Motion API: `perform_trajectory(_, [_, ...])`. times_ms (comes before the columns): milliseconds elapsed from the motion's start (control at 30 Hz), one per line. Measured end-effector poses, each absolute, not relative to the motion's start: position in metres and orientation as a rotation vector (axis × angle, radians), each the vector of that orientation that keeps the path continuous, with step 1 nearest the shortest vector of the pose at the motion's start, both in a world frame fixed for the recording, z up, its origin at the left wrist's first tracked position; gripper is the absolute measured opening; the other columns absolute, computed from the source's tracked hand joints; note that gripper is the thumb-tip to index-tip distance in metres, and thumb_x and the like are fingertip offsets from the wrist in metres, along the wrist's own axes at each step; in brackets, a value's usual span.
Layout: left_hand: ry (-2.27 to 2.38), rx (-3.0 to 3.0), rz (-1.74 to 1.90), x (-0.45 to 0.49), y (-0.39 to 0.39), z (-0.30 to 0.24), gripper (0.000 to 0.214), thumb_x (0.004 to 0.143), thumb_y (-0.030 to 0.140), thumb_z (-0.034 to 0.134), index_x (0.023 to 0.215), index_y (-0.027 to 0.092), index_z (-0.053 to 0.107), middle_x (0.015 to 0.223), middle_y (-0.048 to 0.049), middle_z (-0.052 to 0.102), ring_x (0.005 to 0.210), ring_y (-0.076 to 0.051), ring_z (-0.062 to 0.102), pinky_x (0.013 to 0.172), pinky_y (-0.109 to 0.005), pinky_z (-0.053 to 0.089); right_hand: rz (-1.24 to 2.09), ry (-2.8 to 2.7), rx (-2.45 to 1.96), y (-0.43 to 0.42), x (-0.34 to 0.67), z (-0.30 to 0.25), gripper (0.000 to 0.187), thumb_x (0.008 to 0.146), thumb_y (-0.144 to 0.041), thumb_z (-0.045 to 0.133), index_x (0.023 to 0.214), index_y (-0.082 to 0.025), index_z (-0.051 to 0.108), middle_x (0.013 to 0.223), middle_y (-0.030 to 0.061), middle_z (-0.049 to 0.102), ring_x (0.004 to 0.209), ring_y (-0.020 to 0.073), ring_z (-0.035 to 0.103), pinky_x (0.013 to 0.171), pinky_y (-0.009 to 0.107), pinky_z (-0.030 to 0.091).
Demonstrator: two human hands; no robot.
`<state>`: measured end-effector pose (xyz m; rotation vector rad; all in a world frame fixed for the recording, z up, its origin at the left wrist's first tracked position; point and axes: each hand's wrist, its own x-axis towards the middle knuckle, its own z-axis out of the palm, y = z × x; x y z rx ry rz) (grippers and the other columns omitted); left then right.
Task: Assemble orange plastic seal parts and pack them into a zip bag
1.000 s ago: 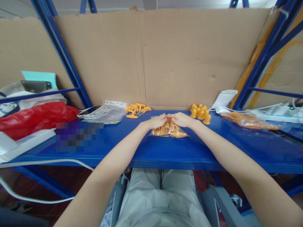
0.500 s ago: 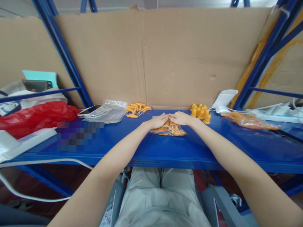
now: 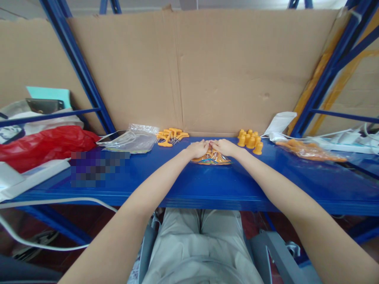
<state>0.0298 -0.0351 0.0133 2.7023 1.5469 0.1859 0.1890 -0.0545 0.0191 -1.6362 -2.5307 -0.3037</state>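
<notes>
A small clear plastic bag of orange parts (image 3: 212, 159) lies on the blue shelf (image 3: 189, 185) in front of me. My left hand (image 3: 197, 148) and my right hand (image 3: 224, 146) meet over the bag's far edge, fingers curled and pinched on the plastic. Behind my right hand stands a cluster of orange caps (image 3: 250, 141). Several orange T-shaped pieces (image 3: 171, 137) lie behind my left hand.
A stack of empty clear bags (image 3: 132, 141) lies at the left, beside a red plastic bag (image 3: 44, 146). At the right are a filled bag of orange parts (image 3: 310, 150) and a white pouch (image 3: 278, 125). A cardboard sheet (image 3: 207, 71) backs the shelf.
Both hands have slid the bag of orange parts a little away from me, toward the cardboard. The bag looks flatter now.
</notes>
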Motion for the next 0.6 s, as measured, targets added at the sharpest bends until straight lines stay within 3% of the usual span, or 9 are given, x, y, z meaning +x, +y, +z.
perform_trajectory(200, [1.720, 2.718, 0.238, 0.030, -0.046, 0.017, 0.052, 0.100, 0.034, 0.021, 0.139, 0.021, 0.055, 0.127, -0.0112, 0.066, 0.121, -0.028, 0.060, 0.101, -0.038, 0.045, -0.438, -2.505, -1.842, -0.065, 0.181, 0.026, 0.045, 0.103, -0.027, 0.030, 0.122, -0.008, 0.067, 0.116, 0.0198, 0.069, 0.113, 0.0264, 0.065, 0.092, 0.031, 0.049])
perform_trajectory(300, [1.762, 2.687, 0.271, 0.030, -0.047, 0.017, 0.052, 0.100, 0.034, 0.023, 0.138, 0.020, 0.056, 0.125, -0.0112, 0.068, 0.119, -0.027, 0.061, 0.099, -0.036, 0.046, -0.519, -2.541, -1.847, -0.067, 0.180, 0.026, 0.045, 0.101, -0.022, 0.031, 0.114, -0.005, 0.070, 0.109, 0.0228, 0.071, 0.112, 0.0275, 0.065, 0.090, 0.031, 0.049])
perform_trajectory(600, [1.738, 2.623, 0.191, 0.031, -0.049, 0.017, 0.055, 0.101, 0.039, 0.021, 0.150, 0.024, 0.039, 0.136, -0.0089, 0.061, 0.125, -0.027, 0.057, 0.102, -0.037, 0.043, -0.540, -2.561, -1.849, -0.066, 0.181, 0.024, 0.042, 0.096, -0.013, 0.033, 0.111, -0.004, 0.072, 0.103, 0.0241, 0.072, 0.107, 0.0291, 0.068, 0.087, 0.031, 0.051])
